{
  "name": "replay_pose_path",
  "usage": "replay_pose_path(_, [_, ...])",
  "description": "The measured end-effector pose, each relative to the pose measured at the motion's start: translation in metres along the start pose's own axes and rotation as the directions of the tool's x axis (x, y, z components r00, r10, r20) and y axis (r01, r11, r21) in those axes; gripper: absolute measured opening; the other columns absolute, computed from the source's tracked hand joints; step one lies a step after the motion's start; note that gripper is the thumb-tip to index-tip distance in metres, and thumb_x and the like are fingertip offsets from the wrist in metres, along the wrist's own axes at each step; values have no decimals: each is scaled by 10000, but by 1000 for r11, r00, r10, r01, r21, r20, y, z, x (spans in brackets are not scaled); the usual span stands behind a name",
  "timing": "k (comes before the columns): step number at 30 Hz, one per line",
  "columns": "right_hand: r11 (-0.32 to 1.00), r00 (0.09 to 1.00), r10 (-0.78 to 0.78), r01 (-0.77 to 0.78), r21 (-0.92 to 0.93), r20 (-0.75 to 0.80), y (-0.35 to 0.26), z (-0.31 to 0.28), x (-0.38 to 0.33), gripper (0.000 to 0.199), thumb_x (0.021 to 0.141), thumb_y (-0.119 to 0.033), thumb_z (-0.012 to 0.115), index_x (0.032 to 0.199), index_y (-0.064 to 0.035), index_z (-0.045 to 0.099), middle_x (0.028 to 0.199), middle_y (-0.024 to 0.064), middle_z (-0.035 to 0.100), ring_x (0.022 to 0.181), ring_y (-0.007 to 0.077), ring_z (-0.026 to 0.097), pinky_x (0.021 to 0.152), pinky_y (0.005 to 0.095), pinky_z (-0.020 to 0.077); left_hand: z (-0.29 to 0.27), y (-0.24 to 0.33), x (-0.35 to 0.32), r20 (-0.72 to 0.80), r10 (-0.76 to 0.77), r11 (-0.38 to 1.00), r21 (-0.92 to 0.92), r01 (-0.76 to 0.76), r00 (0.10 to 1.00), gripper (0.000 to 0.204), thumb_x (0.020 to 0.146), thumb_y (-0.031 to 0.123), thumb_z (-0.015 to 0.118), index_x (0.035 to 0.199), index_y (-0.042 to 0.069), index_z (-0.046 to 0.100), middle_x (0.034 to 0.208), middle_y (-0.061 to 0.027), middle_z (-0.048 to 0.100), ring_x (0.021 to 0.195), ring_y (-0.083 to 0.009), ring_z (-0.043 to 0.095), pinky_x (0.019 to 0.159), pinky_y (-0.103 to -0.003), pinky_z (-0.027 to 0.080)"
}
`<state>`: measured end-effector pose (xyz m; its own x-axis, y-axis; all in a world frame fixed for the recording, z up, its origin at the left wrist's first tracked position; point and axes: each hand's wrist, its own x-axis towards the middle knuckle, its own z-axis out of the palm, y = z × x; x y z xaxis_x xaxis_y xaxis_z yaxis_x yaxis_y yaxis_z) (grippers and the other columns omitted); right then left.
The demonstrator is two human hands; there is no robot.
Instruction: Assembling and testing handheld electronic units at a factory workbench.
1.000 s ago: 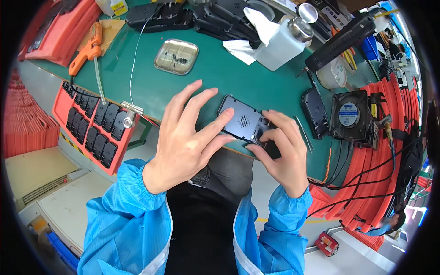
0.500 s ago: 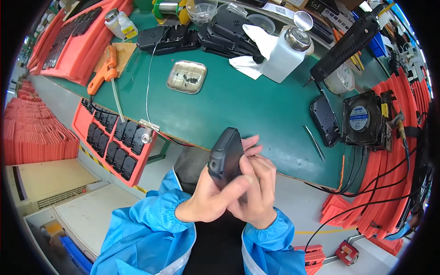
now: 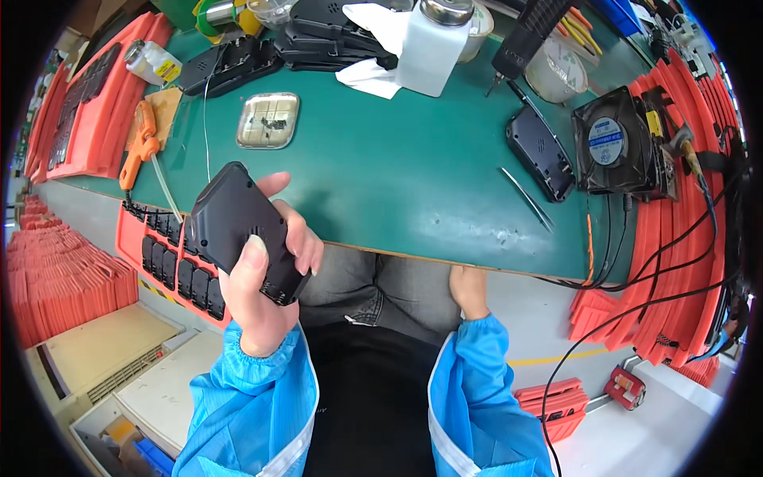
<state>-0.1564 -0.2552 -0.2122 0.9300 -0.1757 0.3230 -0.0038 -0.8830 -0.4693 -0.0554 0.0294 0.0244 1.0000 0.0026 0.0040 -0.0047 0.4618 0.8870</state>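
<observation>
A black plastic device housing (image 3: 238,219) is gripped in my left hand (image 3: 258,306), tilted above the bench's near edge at the left. The thumb presses on its flat face, and the other fingers wrap round its far side. Small metal contacts show at the housing's lower end. My right hand (image 3: 470,292) is apart from it, low at the bench's front edge beside my leg. Its fingers are hidden under the edge, so what they touch is not visible. Tweezers (image 3: 526,199) and a second black housing (image 3: 540,151) lie on the green bench (image 3: 397,171) to the right.
Left stand an orange glue gun (image 3: 143,147) and a red tray of black parts (image 3: 163,258). Farther back are a dish of small dark pieces (image 3: 268,121), stacked housings (image 3: 326,40), a white pump bottle (image 3: 433,52) and an electric screwdriver (image 3: 528,36). A fan (image 3: 608,143) and cables are right.
My right hand has let go of the housing and dropped right to the bench edge. The left hand has carried the housing left and turned its flat face up. The view has shifted.
</observation>
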Motion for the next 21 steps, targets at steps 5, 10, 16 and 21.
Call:
replay_pose_path(5, [684, 737, 569, -670, 288, 364, 34, 16, -12, 240, 1037, -172, 581, 1186, 2, 656, 1115, 166, 689, 996, 267, 692, 835, 430, 575, 4, -8, -3, 17, -5, 1000, 17, 5, 1000, 753, 974, 478, 644, 1433, -84, 443, 837, -92, 551, 650, -159, 521, 596, -335, 441])
replay_pose_path(10, [144, 523, 809, -619, 772, 268, -3, 1, 1, 264, 1059, -219, 581, 1266, -61, 628, 1144, 79, 683, 1011, 176, 679, 799, 357, 592, 1, -14, -3, 52, -59, 998, -17, 60, 997, 828, 987, 605, 578, 1431, -80, 442, 843, -78, 539, 645, -146, 505, 597, -328, 438])
replay_pose_path(16, [-327, 411, 818, -242, 914, 402, 18, -22, 3, 311, 1053, -245, 605, 1330, -103, 596, 1158, 47, 681, 954, 165, 673, 703, 356, 582, -2, -14, 3, 139, -86, 980, -169, 109, 987, 1017, 953, 815, 471, 1420, -88, 445, 825, -56, 511, 634, -128, 483, 583, -308, 425])
replay_pose_path(21, [-505, 495, 651, -283, 816, 575, 58, -17, -18, 358, 1018, -226, 662, 1348, -104, 597, 1235, 34, 662, 1040, 180, 652, 849, 327, 555, 1, -13, 4, 134, -101, 989, -98, 114, 986, 1077, 927, 864, 453, 1415, -95, 445, 821, -53, 508, 631, -123, 479, 572, -303, 420])
